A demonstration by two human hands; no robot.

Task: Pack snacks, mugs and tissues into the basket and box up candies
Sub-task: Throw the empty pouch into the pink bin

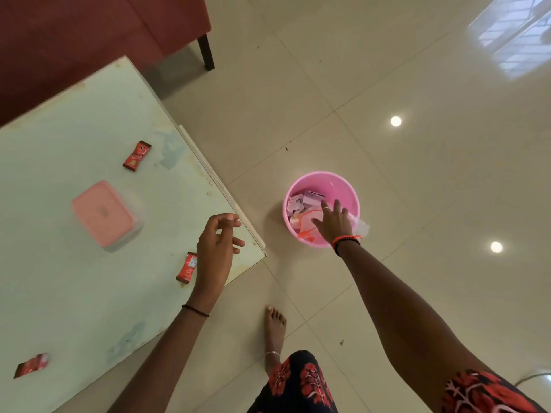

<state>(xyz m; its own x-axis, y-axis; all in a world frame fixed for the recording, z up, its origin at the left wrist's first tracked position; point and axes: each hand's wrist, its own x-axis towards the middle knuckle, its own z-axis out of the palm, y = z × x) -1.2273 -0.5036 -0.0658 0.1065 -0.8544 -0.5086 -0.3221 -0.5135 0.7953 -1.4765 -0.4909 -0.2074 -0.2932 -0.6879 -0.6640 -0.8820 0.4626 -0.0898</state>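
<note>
My right hand (334, 223) over pink basket (343, 180) (on floor (387, 70)), fingers spread, released. My left hand (216, 248) above desk (59, 293) edge, loosely curled, empty, beside candy (187, 267).

Floor (387, 70): lrg glossy cream tiles w/ thin grout lines, few dark specks. Reflections in tiles: window grid (515, 37) top right, 2 round ceiling lights (395, 121) at right. Table (74, 278), left: pale green top, stained. Sofa (74, 31), top left: dark red upholstery, black leg (207, 52).
</note>
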